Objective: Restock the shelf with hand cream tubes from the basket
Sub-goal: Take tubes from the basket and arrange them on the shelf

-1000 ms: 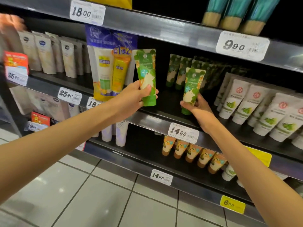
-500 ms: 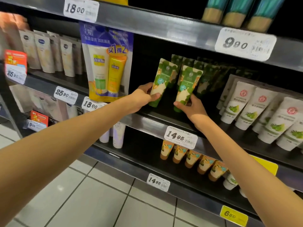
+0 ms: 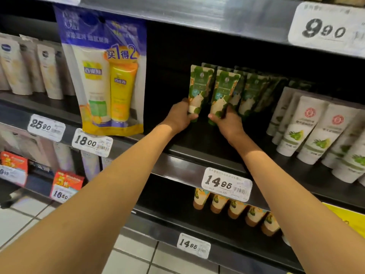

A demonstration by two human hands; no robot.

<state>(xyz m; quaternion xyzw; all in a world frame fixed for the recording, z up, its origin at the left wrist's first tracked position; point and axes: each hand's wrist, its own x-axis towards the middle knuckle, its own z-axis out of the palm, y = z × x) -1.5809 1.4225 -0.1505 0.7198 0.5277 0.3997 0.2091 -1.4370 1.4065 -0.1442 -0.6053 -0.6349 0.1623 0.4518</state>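
Since a moment ago both my hands have pushed deeper onto the shelf [image 3: 197, 139]. The two tubes that leaned sideways now stand nearly upright, cap down, close beside each other, at the near left end of the green row [image 3: 254, 93].

My left hand [image 3: 178, 117] grips the left tube [image 3: 199, 89] at its lower end, fingers curled round it and the thumb across the front. My right hand [image 3: 229, 123] pinches the right tube [image 3: 224, 93] the same way, low down near the cap.

Both tubes are flat at the crimped top and widen toward the bottom. They are printed with dark green leaves, a cream patch and a touch of orange, and look smooth and a little glossy. The tubes behind them carry the same print.

The shelf board is dark and matt, with a grey metal lip along its front bearing a white price label [image 3: 227, 183] that reads 14.95. Right of the green row stand white tubes [image 3: 308, 131] with red seals and green fruit prints. A shiny hanging pack [image 3: 106, 76], blue on top and yellow below, hangs to the left. On the board beneath is a line of brown-capped tubes [image 3: 235, 209]. Pale floor [image 3: 138, 254] tiles show at the bottom.
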